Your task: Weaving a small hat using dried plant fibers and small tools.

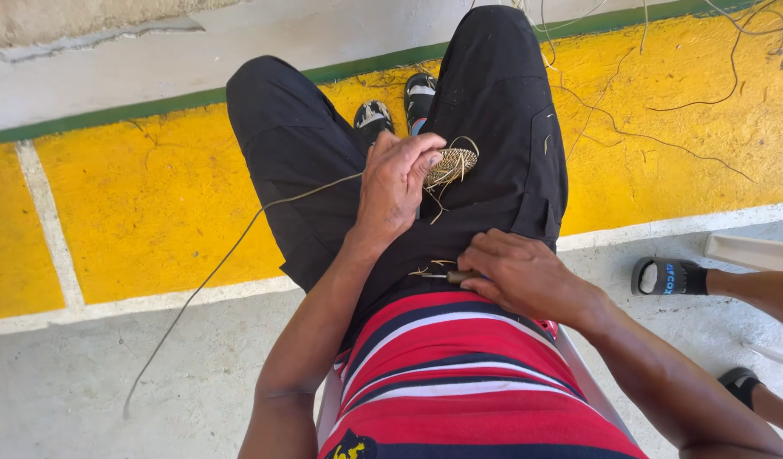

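My left hand (395, 183) grips a small round woven disc (453, 161) of tan fibre, held over my black-trousered lap. A long fibre strand (230, 251) runs from that hand down to the floor at the left. My right hand (514, 272) rests low on my lap near my striped shirt. Its fingers close on a small tool with a thin metal tip (438, 275), which points left. A few loose fibre bits lie beside the tip.
I sit on a white plastic chair (578, 374). Another person's feet in dark sandals (672, 276) are at the right. Loose fibre strands (663, 110) lie on the yellow painted floor ahead. My own sandalled feet (400, 106) show between my knees.
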